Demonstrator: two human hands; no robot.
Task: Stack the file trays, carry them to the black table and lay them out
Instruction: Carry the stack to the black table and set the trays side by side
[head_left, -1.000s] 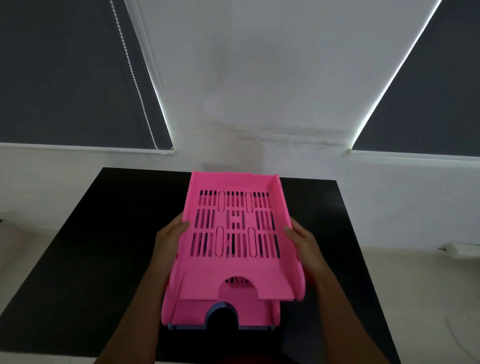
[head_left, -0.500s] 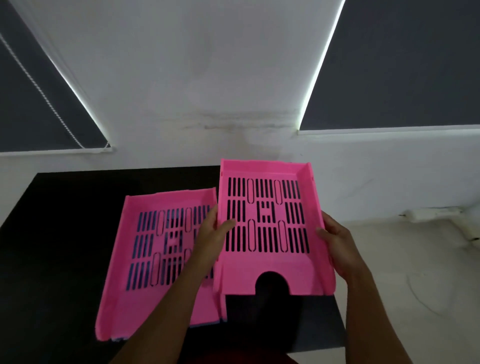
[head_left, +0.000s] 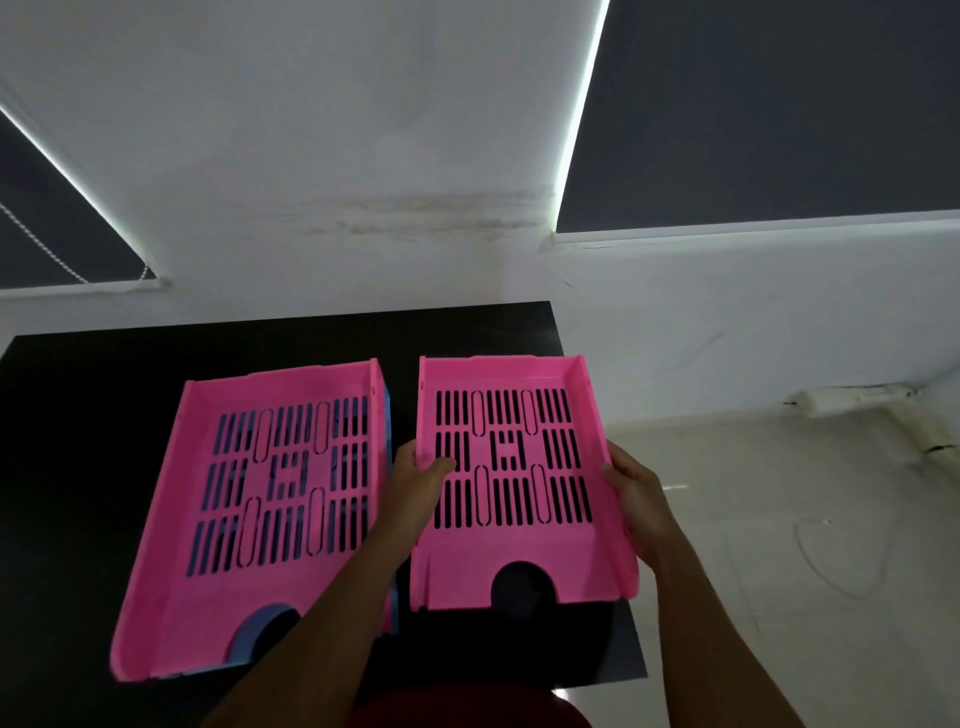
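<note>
**A:** On the right half of the black surface (head_left: 130, 374), where is the pink tray (head_left: 514, 483) and which way does it point?

**B:** It is held between both hands, its long axis running away from the person toward the white wall (head_left: 363, 156). The notched open front faces the person; the closed back wall faces the wall. The left hand (head_left: 418, 470) has its fingers closed on the tray's left rim, thumb lying on the slotted floor. The right hand (head_left: 641, 499) grips the right rim.

**A:** What lies beside it?

**B:** A second pink tray (head_left: 270, 499) nested on a blue tray (head_left: 260, 636), just to the left, pointing the same way but tilted slightly. A narrow dark gap separates the two stacks.

**A:** How much room is there?

**B:** The held tray's right side sits at the surface's right edge, with pale floor (head_left: 779, 493) beyond. Its front is near the close edge. Open black surface remains to the far left and behind both trays.

**A:** What has changed from half a second before?

**B:** The held tray has moved right, no longer overlapping the stack, and appears lower.
</note>
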